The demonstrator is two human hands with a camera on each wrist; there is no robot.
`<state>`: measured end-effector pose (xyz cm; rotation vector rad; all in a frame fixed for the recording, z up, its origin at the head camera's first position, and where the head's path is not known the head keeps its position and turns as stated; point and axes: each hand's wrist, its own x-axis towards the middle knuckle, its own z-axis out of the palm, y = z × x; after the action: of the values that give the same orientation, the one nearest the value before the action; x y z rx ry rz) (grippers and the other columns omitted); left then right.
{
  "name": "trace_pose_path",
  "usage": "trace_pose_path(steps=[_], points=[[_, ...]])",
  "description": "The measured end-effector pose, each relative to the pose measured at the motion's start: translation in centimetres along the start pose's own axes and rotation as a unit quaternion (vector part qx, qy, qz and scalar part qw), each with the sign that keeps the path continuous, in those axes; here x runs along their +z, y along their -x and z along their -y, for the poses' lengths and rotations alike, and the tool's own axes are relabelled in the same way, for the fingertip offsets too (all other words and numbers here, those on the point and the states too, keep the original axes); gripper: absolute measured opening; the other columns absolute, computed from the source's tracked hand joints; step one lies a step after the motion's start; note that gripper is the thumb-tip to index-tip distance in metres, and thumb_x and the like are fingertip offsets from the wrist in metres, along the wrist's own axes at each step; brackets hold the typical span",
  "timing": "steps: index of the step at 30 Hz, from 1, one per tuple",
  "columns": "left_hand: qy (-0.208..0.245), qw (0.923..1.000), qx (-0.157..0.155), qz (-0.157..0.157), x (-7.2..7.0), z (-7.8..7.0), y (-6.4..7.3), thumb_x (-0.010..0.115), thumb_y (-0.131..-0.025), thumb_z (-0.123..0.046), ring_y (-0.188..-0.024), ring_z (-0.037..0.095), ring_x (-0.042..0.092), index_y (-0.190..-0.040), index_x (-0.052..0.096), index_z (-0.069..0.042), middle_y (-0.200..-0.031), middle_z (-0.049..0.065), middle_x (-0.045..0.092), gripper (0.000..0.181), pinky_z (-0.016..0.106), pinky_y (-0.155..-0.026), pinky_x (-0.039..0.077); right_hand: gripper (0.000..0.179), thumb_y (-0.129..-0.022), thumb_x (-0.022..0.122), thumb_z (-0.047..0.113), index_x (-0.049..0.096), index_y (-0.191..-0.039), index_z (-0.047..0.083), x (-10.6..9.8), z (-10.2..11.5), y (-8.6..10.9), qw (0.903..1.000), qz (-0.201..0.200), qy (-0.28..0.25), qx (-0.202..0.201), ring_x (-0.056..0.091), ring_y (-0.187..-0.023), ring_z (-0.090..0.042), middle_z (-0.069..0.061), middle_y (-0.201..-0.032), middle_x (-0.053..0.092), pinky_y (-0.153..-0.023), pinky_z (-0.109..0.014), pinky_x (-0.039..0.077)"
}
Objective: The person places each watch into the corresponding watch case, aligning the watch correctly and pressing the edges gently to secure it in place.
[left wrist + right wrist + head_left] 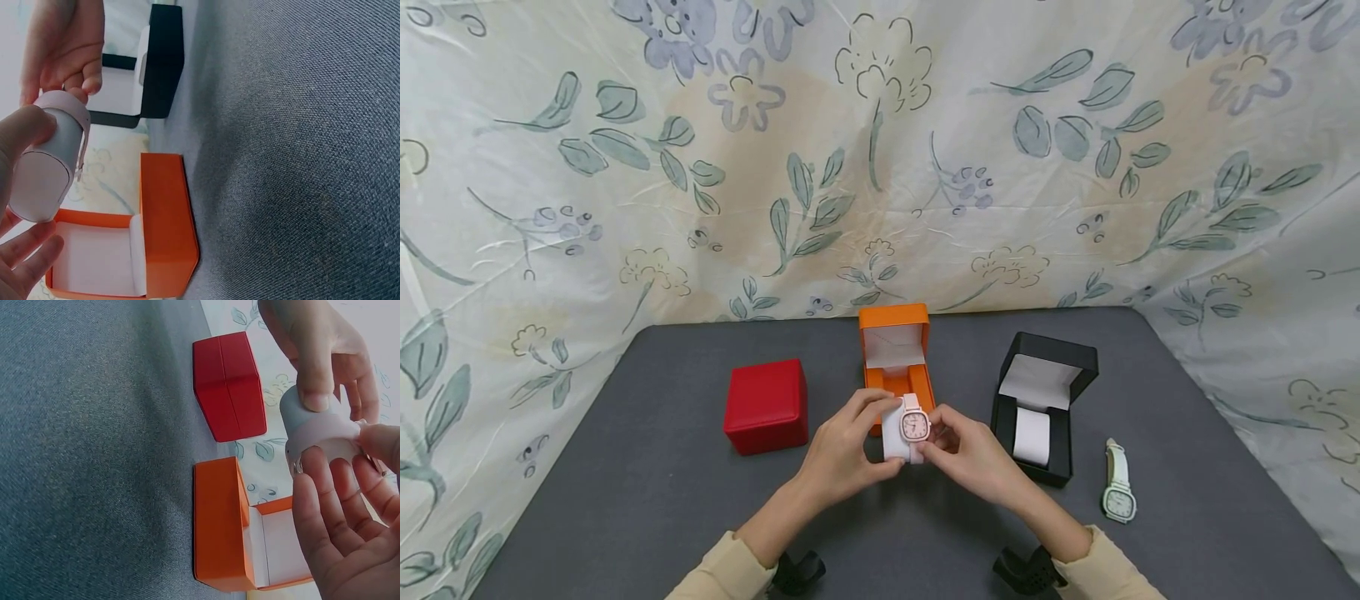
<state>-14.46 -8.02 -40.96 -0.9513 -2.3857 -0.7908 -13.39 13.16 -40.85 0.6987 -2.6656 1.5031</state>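
Note:
Above the front of the open orange watch box (893,315), a white watch cushion (891,435) is held between the thumb and fingers of my left hand (842,450). A pale pink wristwatch (915,426) with a square face lies around the cushion, dial facing up in the head view. My right hand (973,458) pinches the watch at its right side. In the right wrist view, the right fingers (340,500) reach under the strap (325,432), beside the buckle. The left thumb (31,128) presses on the cushion's side in the left wrist view.
A closed red box (767,407) stands on the left of the grey table (662,500). To the right is an open black watch box (1048,354) with a white cushion (1032,436) inside. A pale green wristwatch (1119,483) lies further right. Floral cloth (925,233) hangs behind.

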Motion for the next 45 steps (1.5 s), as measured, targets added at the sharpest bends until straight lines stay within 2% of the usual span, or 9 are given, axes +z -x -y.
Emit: trace_pose_path(steps=[5, 10, 14, 18, 22, 28, 35, 45], points=[[0.003, 1.0000, -0.002, 0.003, 0.0, 0.0, 0.1, 0.080, -0.065, -0.028, -0.088, 0.013, 0.058, -0.121, 0.055, -0.014, -0.120, -0.001, 0.051, 0.062, 0.021, -0.068, 0.052, 0.028, -0.082, 0.069, 0.014, 0.054, -0.105, 0.015, -0.1, -0.3, 0.0, 0.9999, -0.001, 0.008, -0.011, 0.058, -0.073, -0.007, 0.002, -0.089, 0.060, -0.064, -0.024, 0.052], [0.005, 1.0000, -0.002, 0.007, 0.0, 0.1, 0.2, 0.080, -0.065, -0.029, -0.087, 0.013, 0.058, -0.121, 0.055, -0.014, -0.120, -0.001, 0.051, 0.063, 0.021, -0.068, 0.052, 0.051, -0.080, 0.071, 0.010, 0.047, -0.124, 0.016, -0.3, -0.8, 0.1, 0.9989, -0.007, 0.004, -0.047, 0.060, -0.094, -0.014, 0.000, -0.115, 0.055, -0.077, -0.029, 0.053], [0.002, 1.0000, -0.003, 0.008, 0.0, 0.1, 0.2, 0.080, -0.065, -0.029, -0.085, 0.008, 0.056, -0.121, 0.055, -0.015, -0.120, -0.002, 0.051, 0.064, 0.019, -0.067, 0.051, 0.069, -0.080, 0.071, 0.015, 0.035, -0.138, 0.022, -0.6, -1.1, 0.1, 0.9973, 0.027, -0.017, -0.066, 0.058, -0.106, -0.022, -0.002, -0.131, 0.044, -0.081, -0.032, 0.052], [0.004, 1.0000, 0.002, 0.007, -0.1, 0.0, 0.1, 0.080, -0.065, -0.030, -0.086, 0.007, 0.056, -0.122, 0.055, -0.015, -0.120, -0.002, 0.051, 0.064, 0.019, -0.067, 0.051, 0.076, -0.082, 0.070, 0.023, 0.026, -0.143, 0.028, -0.8, -1.2, 0.1, 0.9956, 0.059, -0.022, -0.069, 0.056, -0.109, -0.024, 0.000, -0.137, 0.037, -0.084, -0.035, 0.052], [0.008, 0.9999, 0.007, 0.005, -0.1, 0.0, 0.1, 0.080, -0.065, -0.029, -0.087, 0.010, 0.057, -0.122, 0.055, -0.015, -0.120, -0.002, 0.051, 0.063, 0.021, -0.068, 0.051, 0.079, -0.081, 0.071, 0.021, 0.024, -0.145, 0.029, -0.9, -1.2, 0.1, 0.9942, 0.068, -0.016, -0.081, 0.055, -0.111, -0.021, 0.003, -0.141, 0.034, -0.087, -0.037, 0.050], [0.013, 0.9999, 0.003, 0.008, 0.0, -0.1, 0.2, 0.079, -0.066, -0.029, -0.087, 0.010, 0.058, -0.122, 0.055, -0.015, -0.120, -0.002, 0.051, 0.063, 0.020, -0.068, 0.051, 0.082, -0.079, 0.072, 0.013, 0.025, -0.144, 0.028, -0.8, -1.3, 0.0, 0.9935, 0.062, 0.006, -0.095, 0.055, -0.107, -0.018, 0.005, -0.139, 0.036, -0.086, -0.031, 0.050], [0.015, 0.9998, -0.005, 0.014, -0.1, -0.1, 0.1, 0.078, -0.067, -0.032, -0.087, 0.007, 0.056, -0.122, 0.054, -0.016, -0.121, -0.004, 0.050, 0.063, 0.019, -0.069, 0.051, 0.080, -0.079, 0.073, 0.019, 0.028, -0.143, 0.029, -0.9, -1.4, 0.0, 0.9940, 0.057, 0.012, -0.092, 0.056, -0.105, -0.015, 0.005, -0.137, 0.037, -0.084, -0.032, 0.051], [0.022, 0.9997, 0.002, 0.008, 0.1, -0.3, 0.1, 0.080, -0.065, -0.030, -0.088, 0.007, 0.056, -0.121, 0.055, -0.015, -0.120, -0.003, 0.051, 0.064, 0.020, -0.071, 0.050, 0.079, -0.078, 0.074, 0.016, 0.029, -0.143, 0.025, -0.9, -1.5, -0.2, 0.9927, 0.059, 0.006, -0.105, 0.054, -0.107, -0.017, 0.002, -0.135, 0.040, -0.083, -0.031, 0.052]])
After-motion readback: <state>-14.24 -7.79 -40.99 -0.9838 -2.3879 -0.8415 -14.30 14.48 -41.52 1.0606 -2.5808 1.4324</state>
